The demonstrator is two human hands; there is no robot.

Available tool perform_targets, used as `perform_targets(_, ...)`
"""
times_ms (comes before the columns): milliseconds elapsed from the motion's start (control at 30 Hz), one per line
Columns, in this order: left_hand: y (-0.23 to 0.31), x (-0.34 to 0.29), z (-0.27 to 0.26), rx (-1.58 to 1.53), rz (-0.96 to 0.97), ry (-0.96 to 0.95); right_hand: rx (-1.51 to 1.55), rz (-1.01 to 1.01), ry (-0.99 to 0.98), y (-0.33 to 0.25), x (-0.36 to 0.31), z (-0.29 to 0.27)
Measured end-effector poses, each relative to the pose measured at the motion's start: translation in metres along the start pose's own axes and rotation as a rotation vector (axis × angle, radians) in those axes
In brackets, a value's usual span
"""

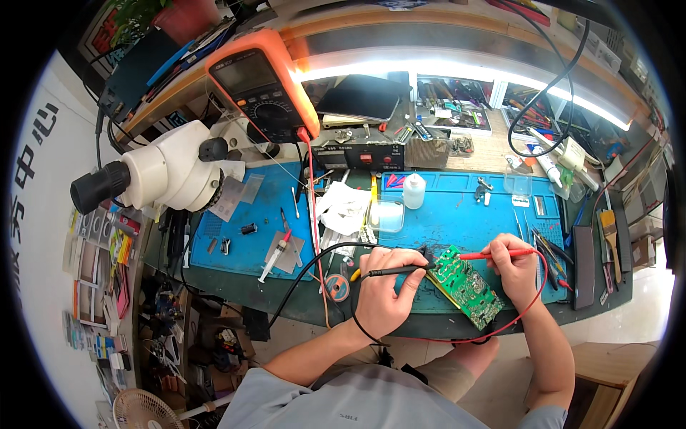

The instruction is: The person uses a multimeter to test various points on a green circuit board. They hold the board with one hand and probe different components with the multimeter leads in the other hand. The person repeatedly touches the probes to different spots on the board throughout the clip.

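A green circuit board lies tilted near the front edge of the blue work mat, its soldered side facing up. My left hand is closed around a black multimeter probe, whose tip reaches the board's upper left end. From the other side, my right hand grips a red multimeter probe, pointing left over the board's upper end. Whether either tip touches metal is too small to tell. An orange multimeter stands tilted at the back, with a red lead plugged into its lower edge.
A white microscope stands at left over a second blue mat. A white bottle and a clear tray sit behind the board. Tweezers and pliers lie at right. A solder spool rests near my left wrist.
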State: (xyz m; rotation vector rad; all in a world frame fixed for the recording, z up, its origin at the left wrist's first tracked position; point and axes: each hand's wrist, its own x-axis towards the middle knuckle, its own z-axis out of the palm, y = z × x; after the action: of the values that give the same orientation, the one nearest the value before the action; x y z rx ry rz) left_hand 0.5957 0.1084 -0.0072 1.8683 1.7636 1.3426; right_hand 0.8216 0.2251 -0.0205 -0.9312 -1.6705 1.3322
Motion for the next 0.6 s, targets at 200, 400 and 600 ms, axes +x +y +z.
perform_targets(200, -0.0003, -0.0005, 0.0006, -0.002, 0.011, 0.017, -0.008, -0.004, -0.004, -0.0012, 0.0003, 0.0006)
perform_targets(400, -0.0033, -0.0023, 0.0008, -0.050, 0.029, 0.046, -0.005, -0.020, -0.004, 0.0012, -0.0004, -0.0001)
perform_targets(600, 0.0048, -0.0082, -0.0044, -0.310, 0.195, 0.193, 0.123, -0.070, 0.047, 0.0033, -0.0008, -0.0062)
